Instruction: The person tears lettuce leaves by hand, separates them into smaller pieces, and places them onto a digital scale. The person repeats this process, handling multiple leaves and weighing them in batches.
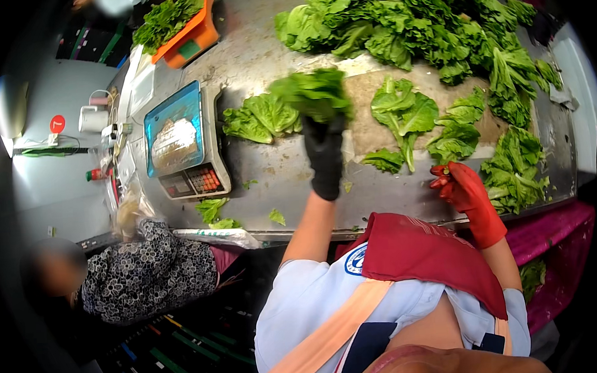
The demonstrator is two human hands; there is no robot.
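Observation:
My left hand [325, 152], in a black glove, is raised over the metal table and shut on a head of leaf lettuce [316, 92], blurred by motion. Just behind it, another lettuce head [264, 117] lies beside the scale. My right hand [463, 190], in a red rubber glove, has its fingers closed around the stem end of a leafy lettuce [455, 132]. Between the hands, loose lettuce leaves [403, 112] lie on a brown board-like sheet [364, 97]. More lettuce [518, 170] rests to the right of my red glove.
A large lettuce pile [411, 23] covers the far right of the table [263, 188]. At left stand a digital scale with a blue tray [174, 132] and an orange basket [190, 45] of greens. A person in a patterned sleeve [156, 270] works at left. A magenta crate [560, 259] sits below right.

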